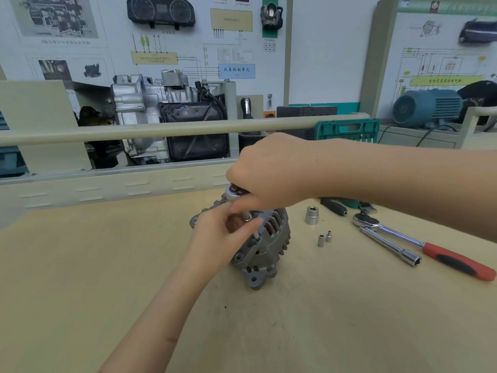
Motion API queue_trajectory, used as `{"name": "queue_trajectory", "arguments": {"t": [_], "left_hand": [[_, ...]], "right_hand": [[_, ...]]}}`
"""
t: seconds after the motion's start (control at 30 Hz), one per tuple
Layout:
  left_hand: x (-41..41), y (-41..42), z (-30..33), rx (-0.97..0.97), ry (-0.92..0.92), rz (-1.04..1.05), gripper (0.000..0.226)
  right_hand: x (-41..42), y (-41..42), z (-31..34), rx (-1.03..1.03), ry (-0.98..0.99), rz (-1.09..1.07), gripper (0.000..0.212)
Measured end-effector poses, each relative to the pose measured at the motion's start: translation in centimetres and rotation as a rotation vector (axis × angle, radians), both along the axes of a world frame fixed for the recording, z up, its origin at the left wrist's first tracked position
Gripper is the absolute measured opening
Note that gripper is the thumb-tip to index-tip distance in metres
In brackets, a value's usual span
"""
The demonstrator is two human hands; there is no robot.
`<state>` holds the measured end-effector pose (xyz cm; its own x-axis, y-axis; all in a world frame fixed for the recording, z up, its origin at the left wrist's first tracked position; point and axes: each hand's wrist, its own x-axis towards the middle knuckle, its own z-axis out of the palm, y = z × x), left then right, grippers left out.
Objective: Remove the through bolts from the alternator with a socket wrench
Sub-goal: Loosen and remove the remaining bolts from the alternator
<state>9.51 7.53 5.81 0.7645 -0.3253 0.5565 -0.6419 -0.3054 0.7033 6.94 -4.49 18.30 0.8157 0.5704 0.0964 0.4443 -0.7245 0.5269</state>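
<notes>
Tan wooden workbench [107, 265] carries alternator [266, 246]; training boards [188, 36] behind.

The alternator [265, 246] stands on the counter [107, 265] just right of the frame's centre. The left hand [220, 238] lies against its left side; the right hand [271, 170] is above it, on the socket wrench [236, 191] at its top. To the right of the alternator stands a large socket [312, 215], with two small sockets [324, 239] in front of it. Further right lie a ratchet wrench [419, 244] and a socket extension [390, 247], side by side. Behind them, at the counter's far edge, stands an open tool case [347, 129]. A rail [161, 130] crosses behind the counter, with a gearbox [161, 114] beyond it, centre left.
</notes>
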Motion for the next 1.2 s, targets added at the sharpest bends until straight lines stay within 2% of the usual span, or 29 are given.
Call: {"name": "queue_trajectory", "arguments": {"t": [0.1, 0.2, 0.33, 0.5, 0.67, 0.77, 0.97, 1.2], "left_hand": [[-0.1, 0.3, 0.2, 0.018, 0.021, -0.053, 0.010], [0.0, 0.3, 0.2, 0.026, 0.015, -0.057, 0.013], [0.1, -0.1, -0.2, 0.004, -0.019, 0.016, 0.020], [0.1, -0.1, -0.1, -0.007, -0.001, 0.035, 0.023], [-0.1, 0.2, 0.4, 0.000, 0.028, -0.045, 0.012], [0.1, 0.2, 0.2, 0.021, -0.009, -0.004, 0.025], [0.1, -0.2, 0.0, 0.028, -0.043, 0.054, 0.023], [0.1, 0.3, 0.4, 0.027, 0.025, -0.047, 0.011]], "right_hand": [[-0.7, -0.1, -0.4, 0.009, -0.079, -0.021, 0.017], [-1.0, -0.4, -0.1, 0.023, -0.042, -0.018, 0.023], [-0.4, -0.2, -0.1, -0.009, -0.072, -0.014, 0.018], [0.6, 0.1, -0.1, -0.007, -0.009, -0.014, 0.024], [-0.6, -0.1, -0.6, 0.008, -0.074, 0.008, 0.018], [-0.6, 0.0, -0.1, 0.009, -0.073, -0.001, 0.019], [-0.2, 0.5, -0.6, 0.007, -0.076, -0.066, 0.016], [-1.2, 0.4, -0.3, 0.008, -0.056, -0.036, 0.021]]}}
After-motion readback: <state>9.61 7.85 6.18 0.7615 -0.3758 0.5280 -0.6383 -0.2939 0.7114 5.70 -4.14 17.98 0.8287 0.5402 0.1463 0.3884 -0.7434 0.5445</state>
